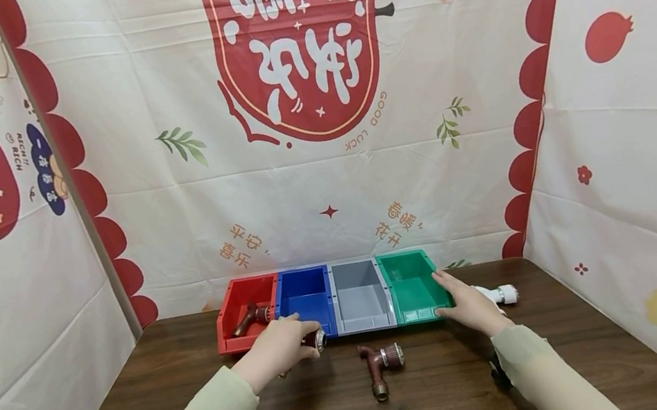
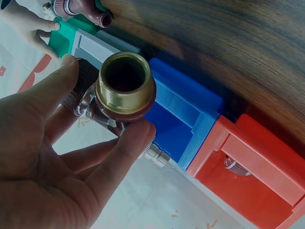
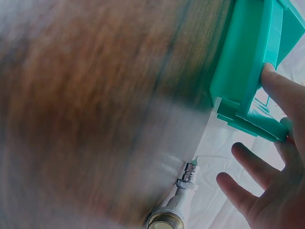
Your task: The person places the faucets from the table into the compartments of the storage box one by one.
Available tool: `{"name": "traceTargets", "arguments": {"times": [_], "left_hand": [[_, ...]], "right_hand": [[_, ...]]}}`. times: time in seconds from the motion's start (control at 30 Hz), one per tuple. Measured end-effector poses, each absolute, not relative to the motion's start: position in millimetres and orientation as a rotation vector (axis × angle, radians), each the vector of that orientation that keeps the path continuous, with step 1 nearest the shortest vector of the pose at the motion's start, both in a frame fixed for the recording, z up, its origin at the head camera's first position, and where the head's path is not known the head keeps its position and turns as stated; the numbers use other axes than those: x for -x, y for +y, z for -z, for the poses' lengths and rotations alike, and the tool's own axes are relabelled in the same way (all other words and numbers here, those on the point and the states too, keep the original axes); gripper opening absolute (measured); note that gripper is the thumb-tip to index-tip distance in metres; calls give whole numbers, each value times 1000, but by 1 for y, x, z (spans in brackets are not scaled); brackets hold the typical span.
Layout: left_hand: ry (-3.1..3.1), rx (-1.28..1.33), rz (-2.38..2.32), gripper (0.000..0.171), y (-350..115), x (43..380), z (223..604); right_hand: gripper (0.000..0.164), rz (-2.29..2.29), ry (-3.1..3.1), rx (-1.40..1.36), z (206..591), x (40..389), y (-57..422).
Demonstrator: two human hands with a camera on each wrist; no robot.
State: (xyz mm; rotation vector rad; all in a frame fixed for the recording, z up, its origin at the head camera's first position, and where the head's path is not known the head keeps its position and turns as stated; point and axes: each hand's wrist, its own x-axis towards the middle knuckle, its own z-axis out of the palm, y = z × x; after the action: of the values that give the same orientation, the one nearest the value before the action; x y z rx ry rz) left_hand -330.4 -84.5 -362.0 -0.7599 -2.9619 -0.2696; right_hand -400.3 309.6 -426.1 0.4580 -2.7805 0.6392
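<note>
My left hand (image 1: 282, 351) grips a dark brown tap (image 2: 125, 90) with an open brass threaded end, in front of the blue bin (image 1: 304, 299). Thumb and fingers lie around its body in the left wrist view. My right hand (image 1: 468, 301) rests on the right side of the green bin (image 1: 410, 284); its thumb touches the bin's front rim in the right wrist view, while two other fingers stretch free. Another brown tap (image 1: 250, 320) lies in the red bin (image 1: 235, 345). A third brown tap (image 1: 376, 370) lies on the table before the grey bin (image 1: 361, 291).
A white tap (image 1: 500, 294) lies right of the green bin, partly behind my right hand. The four-colour row of bins stands at the back of the brown wooden table (image 1: 444, 399). Printed cloth (image 1: 325, 184) hangs behind and along both sides.
</note>
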Motion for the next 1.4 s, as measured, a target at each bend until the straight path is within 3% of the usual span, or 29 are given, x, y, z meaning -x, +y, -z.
{"name": "traceTargets", "arguments": {"times": [1.4], "left_hand": [[-2987, 727, 276, 49, -81, 344, 364]], "right_hand": [[80, -635, -2772, -473, 428, 402, 311]]}}
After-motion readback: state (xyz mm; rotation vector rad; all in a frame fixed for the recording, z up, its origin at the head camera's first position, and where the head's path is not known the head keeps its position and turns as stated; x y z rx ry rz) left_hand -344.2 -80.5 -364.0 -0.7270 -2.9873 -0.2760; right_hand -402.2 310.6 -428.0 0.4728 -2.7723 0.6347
